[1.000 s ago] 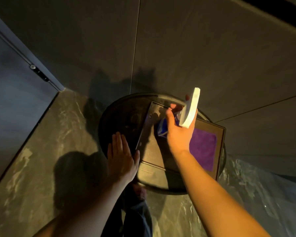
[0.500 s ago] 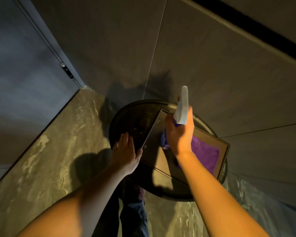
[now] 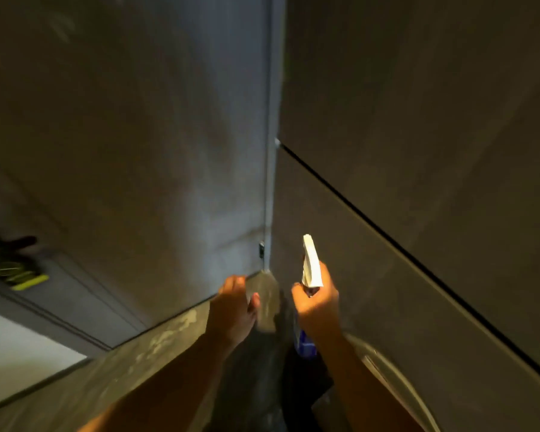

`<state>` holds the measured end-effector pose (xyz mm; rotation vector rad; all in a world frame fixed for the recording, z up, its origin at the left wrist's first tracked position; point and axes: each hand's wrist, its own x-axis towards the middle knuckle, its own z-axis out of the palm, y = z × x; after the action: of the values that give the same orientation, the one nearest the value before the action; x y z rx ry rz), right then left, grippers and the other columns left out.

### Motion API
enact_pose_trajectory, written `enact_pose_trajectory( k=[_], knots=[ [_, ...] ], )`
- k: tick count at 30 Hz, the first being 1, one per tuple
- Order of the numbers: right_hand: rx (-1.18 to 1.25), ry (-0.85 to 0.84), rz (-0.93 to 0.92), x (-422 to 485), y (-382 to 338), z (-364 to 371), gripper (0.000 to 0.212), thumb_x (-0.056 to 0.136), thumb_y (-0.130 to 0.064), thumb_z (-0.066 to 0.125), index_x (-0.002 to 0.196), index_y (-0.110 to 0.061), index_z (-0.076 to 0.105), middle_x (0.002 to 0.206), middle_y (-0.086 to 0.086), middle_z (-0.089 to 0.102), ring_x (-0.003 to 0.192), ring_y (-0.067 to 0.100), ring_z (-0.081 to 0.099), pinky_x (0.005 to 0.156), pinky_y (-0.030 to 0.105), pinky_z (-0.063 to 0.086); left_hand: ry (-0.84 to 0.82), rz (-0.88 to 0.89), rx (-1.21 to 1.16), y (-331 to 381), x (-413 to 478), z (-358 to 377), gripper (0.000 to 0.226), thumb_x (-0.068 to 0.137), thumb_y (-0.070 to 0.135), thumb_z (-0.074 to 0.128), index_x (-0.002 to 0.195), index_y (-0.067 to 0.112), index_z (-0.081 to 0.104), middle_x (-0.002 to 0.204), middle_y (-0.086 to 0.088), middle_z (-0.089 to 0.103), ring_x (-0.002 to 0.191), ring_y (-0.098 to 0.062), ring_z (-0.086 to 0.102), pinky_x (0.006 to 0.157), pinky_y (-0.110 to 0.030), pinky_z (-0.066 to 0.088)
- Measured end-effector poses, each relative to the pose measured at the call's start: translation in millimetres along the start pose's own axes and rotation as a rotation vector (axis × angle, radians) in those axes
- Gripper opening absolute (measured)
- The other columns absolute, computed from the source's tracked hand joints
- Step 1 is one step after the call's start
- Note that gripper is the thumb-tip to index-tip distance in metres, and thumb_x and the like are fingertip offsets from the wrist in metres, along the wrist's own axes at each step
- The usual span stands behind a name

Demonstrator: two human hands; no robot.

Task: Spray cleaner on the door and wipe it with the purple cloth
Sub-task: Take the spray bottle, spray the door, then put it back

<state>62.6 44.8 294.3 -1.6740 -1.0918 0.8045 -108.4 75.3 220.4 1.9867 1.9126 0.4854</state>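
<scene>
My right hand [image 3: 317,302] grips a spray bottle [image 3: 310,265] with a white trigger head and a blue body, held upright with the nozzle pointing up toward the door. The grey door [image 3: 156,145] fills the left and centre of the view, its hinge edge running down to a small hinge [image 3: 261,249]. My left hand [image 3: 234,310] hovers beside the bottle, near the door's bottom edge, fingers loosely curled and holding nothing. The purple cloth is out of view.
A dark panelled wall [image 3: 418,151] stands on the right. The rim of the round table [image 3: 396,381] shows at lower right. A marbled floor [image 3: 106,369] lies below. A black and yellow object [image 3: 13,269] sits at the left edge.
The view has swung left and up from the round table to the door. My right hand has lifted the spray bottle off the tray. My left hand has left the table.
</scene>
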Motion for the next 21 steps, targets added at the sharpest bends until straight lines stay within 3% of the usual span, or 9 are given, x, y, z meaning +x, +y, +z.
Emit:
enact_pose_trajectory(
  k=[3, 5, 7, 10, 17, 21],
  knots=[
    [0.040, -0.137, -0.096, 10.6, -68.9, 38.0, 0.050, 0.081, -0.002, 0.064, 0.104, -0.046, 0.058, 0.083, -0.002, 0.068, 0.075, 0.019, 0.065, 0.073, 0.039, 0.056, 0.121, -0.060, -0.004, -16.2, 22.8, -86.1, 0.050, 0.098, 0.043, 0.051, 0.138, 0.012, 0.055, 0.135, -0.010, 0.057, 0.124, -0.033, 0.058, 0.099, -0.048, 0.050],
    [0.086, -0.206, -0.160, 17.3, -113.9, 62.9, 0.054, 0.081, 0.000, 0.061, 0.102, -0.050, 0.059, 0.080, 0.007, 0.066, 0.066, 0.026, 0.059, 0.066, 0.043, 0.055, 0.221, -0.069, 0.022, -30.4, 38.1, -140.9, 0.054, 0.096, 0.046, 0.047, 0.136, 0.010, 0.054, 0.137, -0.012, 0.056, 0.125, -0.035, 0.056, 0.098, -0.049, 0.051],
    [0.118, -0.253, -0.223, 24.2, -155.8, 89.0, 0.052, 0.082, 0.001, 0.060, 0.106, -0.045, 0.061, 0.074, 0.007, 0.063, 0.059, 0.022, 0.052, 0.059, 0.038, 0.050, 0.328, -0.088, 0.043, -47.7, 54.1, -192.2, 0.064, 0.091, 0.052, 0.037, 0.134, 0.008, 0.055, 0.135, -0.013, 0.056, 0.123, -0.037, 0.057, 0.094, -0.051, 0.053],
    [0.155, -0.316, -0.315, 34.1, -215.3, 127.5, 0.054, 0.085, 0.000, 0.060, 0.113, -0.047, 0.057, 0.076, 0.005, 0.063, 0.060, 0.014, 0.052, 0.057, 0.032, 0.047, 0.437, -0.090, 0.105, -72.7, 80.9, -265.1, 0.055, 0.097, 0.046, 0.049, 0.138, 0.009, 0.053, 0.141, -0.013, 0.053, 0.127, -0.036, 0.054, 0.098, -0.051, 0.051],
    [0.213, -0.345, -0.441, 58.1, -340.1, 203.8, 0.048, 0.087, -0.002, 0.061, 0.110, -0.043, 0.057, 0.084, 0.011, 0.068, 0.069, 0.023, 0.063, 0.060, 0.031, 0.053, 0.673, -0.077, 0.269, -122.8, 148.9, -421.4, 0.060, 0.099, 0.044, 0.054, 0.147, 0.009, 0.043, 0.154, -0.019, 0.040, 0.141, -0.037, 0.039, 0.109, -0.053, 0.041],
    [0.230, -0.333, -0.509, 73.0, -395.5, 236.3, 0.050, 0.086, -0.001, 0.060, 0.103, -0.048, 0.054, 0.086, 0.014, 0.068, 0.069, 0.023, 0.062, 0.057, 0.027, 0.052, 0.784, -0.042, 0.369, -142.3, 189.0, -486.0, 0.068, 0.099, 0.047, 0.053, 0.155, 0.012, 0.036, 0.165, -0.019, 0.026, 0.153, -0.036, 0.022, 0.120, -0.058, 0.026]
  ],
)
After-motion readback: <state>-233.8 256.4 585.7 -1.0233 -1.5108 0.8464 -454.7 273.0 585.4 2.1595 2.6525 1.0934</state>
